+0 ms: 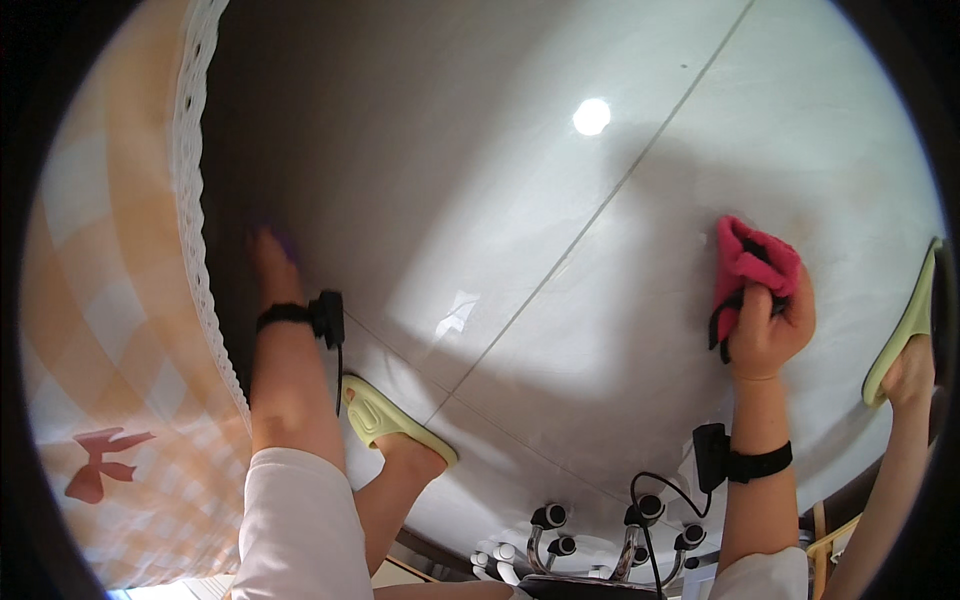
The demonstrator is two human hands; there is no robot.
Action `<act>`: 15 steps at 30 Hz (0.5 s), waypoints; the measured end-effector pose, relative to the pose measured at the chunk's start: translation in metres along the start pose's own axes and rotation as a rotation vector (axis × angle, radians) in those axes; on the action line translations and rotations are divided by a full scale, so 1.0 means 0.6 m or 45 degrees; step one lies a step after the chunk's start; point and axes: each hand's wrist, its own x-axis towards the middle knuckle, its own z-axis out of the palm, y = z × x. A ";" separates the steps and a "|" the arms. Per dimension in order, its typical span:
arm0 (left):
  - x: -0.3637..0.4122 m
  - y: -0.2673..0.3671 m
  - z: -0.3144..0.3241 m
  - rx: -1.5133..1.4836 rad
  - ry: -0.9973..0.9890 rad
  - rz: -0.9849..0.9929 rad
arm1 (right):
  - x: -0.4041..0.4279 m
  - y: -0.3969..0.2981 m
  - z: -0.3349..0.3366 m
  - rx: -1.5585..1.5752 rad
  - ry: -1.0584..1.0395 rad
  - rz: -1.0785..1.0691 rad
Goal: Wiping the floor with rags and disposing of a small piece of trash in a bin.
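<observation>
My right hand (776, 322) grips a folded pink-red cloth (727, 262) with black parts, low over the glossy grey tiled floor (540, 225). My thumb presses on the cloth's near side. In the dark shadow beside a hanging tablecloth (97, 247), my left hand (274, 259) reaches down at the left. Something purple (285, 244) shows at its fingers; shadow hides what it is and whether I hold it. A black strap (285, 316) with a small box and a cable is on my left forearm, and a similar strap (761, 461) is on the right.
The tablecloth is orange-and-white checked, with a lace edge and a bow print. My feet wear light-green slippers (405, 421), one at each side. Chrome legs with black-and-white casters (551, 517) stand at the bottom, beside wooden bars (821, 525). A ceiling light reflects off the floor.
</observation>
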 end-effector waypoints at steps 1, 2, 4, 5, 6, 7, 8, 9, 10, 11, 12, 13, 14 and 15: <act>-0.045 0.050 0.081 0.229 0.099 0.132 | 0.001 -0.001 0.002 0.010 -0.021 0.006; -0.084 0.083 0.156 0.443 0.194 0.272 | 0.009 -0.007 -0.007 -0.024 -0.034 -0.026; -0.161 0.109 0.283 0.344 0.003 0.567 | 0.006 0.000 -0.011 -0.039 -0.025 -0.025; -0.163 0.129 0.318 0.590 -0.180 1.128 | 0.009 -0.005 -0.006 -0.019 -0.019 -0.015; -0.223 0.137 0.377 0.568 -0.254 1.161 | 0.008 -0.008 0.002 -0.044 -0.018 0.026; -0.285 0.144 0.430 0.708 -0.263 1.318 | 0.010 -0.007 -0.003 -0.130 0.011 0.020; -0.342 0.153 0.470 0.861 -0.265 1.477 | 0.016 -0.006 -0.005 -0.195 0.039 -0.025; -0.385 0.166 0.497 0.813 -0.302 1.415 | 0.019 -0.007 -0.003 -0.250 0.067 -0.058; -0.403 0.183 0.514 0.691 -0.421 1.338 | 0.021 -0.008 -0.006 -0.316 0.043 0.012; -0.421 0.199 0.528 0.574 -0.536 1.257 | 0.024 -0.011 -0.008 -0.376 0.018 0.085; -0.444 0.214 0.534 0.565 -0.552 1.263 | 0.035 -0.020 -0.012 -0.401 0.042 0.131; -0.466 0.226 0.531 0.319 -0.588 1.038 | 0.035 -0.018 -0.018 -0.413 0.061 0.135; -0.484 0.237 0.524 0.084 -0.617 0.804 | 0.030 -0.012 -0.024 -0.460 0.028 0.133; -0.498 0.253 0.509 -0.041 -0.587 0.670 | 0.029 -0.010 -0.032 -0.502 -0.012 0.130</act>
